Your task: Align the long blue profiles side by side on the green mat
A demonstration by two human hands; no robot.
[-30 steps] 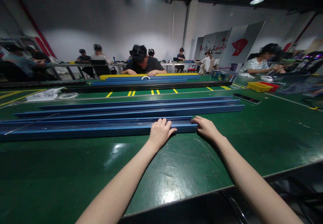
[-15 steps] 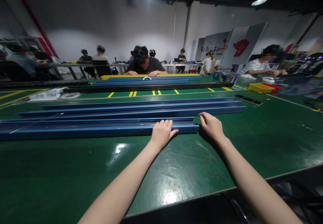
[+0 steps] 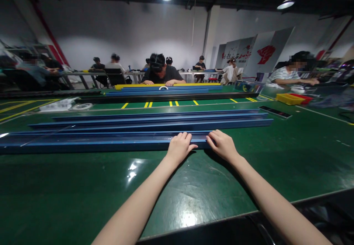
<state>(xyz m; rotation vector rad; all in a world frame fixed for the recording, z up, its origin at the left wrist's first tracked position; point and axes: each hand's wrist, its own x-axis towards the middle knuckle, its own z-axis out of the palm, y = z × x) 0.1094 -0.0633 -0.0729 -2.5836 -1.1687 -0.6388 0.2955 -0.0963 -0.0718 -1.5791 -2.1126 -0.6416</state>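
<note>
A long blue channel-shaped rail (image 3: 110,144) lies lengthwise on the green table nearest to me. My left hand (image 3: 181,146) is closed over its front wall, fingers hooked inside the channel and thumb along the outer side. At the rail's right end, my right hand (image 3: 222,144) is bent round the tip with curled fingers, covering that end from view. Clear film (image 3: 45,136) appears to lie over the rail's left part. Just behind are more blue rails (image 3: 235,123), parallel to the first and apart from my hands.
A dark phone-like slab (image 3: 275,112) lies right of the rear rails. Farther back are a black rail (image 3: 177,97), a yellow rail (image 3: 193,86), a white ring (image 3: 163,88) and a yellow tray (image 3: 289,98). A person (image 3: 160,70) leans over the table's far side; others sit beyond.
My right hand has moved left from beside the rail onto its end. The left hand keeps its place on the rail. The whole view has shifted slightly.
</note>
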